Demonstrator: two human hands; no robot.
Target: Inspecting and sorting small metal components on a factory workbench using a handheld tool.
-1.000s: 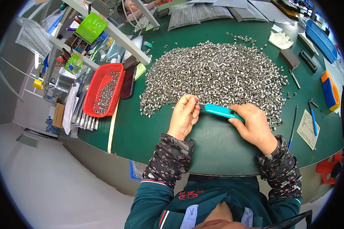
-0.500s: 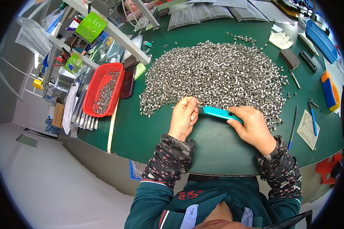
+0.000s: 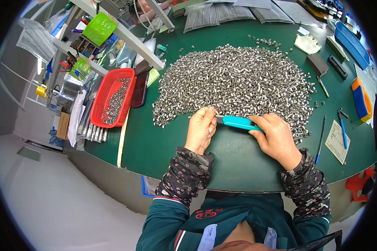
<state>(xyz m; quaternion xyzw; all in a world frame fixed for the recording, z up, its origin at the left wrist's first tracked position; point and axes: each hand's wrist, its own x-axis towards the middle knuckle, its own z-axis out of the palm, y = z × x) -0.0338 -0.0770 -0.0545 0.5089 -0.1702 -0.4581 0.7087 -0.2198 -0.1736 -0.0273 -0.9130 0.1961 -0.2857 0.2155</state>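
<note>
Little has moved since the earlier frames: both hands stay at the near edge of the heap, and the left hand (image 3: 201, 129) has only shifted its fingertips slightly at the tool's tip. Its fingers are pressed together, pinching something small at the metal end of the teal tool (image 3: 238, 122); what they pinch is too small to tell. The right hand (image 3: 276, 140) is wrapped around the tool's other end, fingers closed on the handle. The tool lies nearly level, just above the green counter (image 3: 234, 159), at the front rim of the heap (image 3: 234, 83) of small silvery metal sleeves.

The heap covers the counter's middle. A red basket (image 3: 112, 97) with more sleeves stands at the left, a dark flat case (image 3: 139, 88) just beside it. At the right lie a blue pen (image 3: 342, 129), a dark pen (image 3: 321, 138), a paper slip (image 3: 337, 140), an orange-and-blue box (image 3: 361, 98) and a blue tray (image 3: 352, 44). A metal rack (image 3: 125, 33) crosses the far left corner.

Bare green surface runs between the hands and the curved front edge, and between basket and heap. Pale floor (image 3: 50, 196) lies open below the left edge.
</note>
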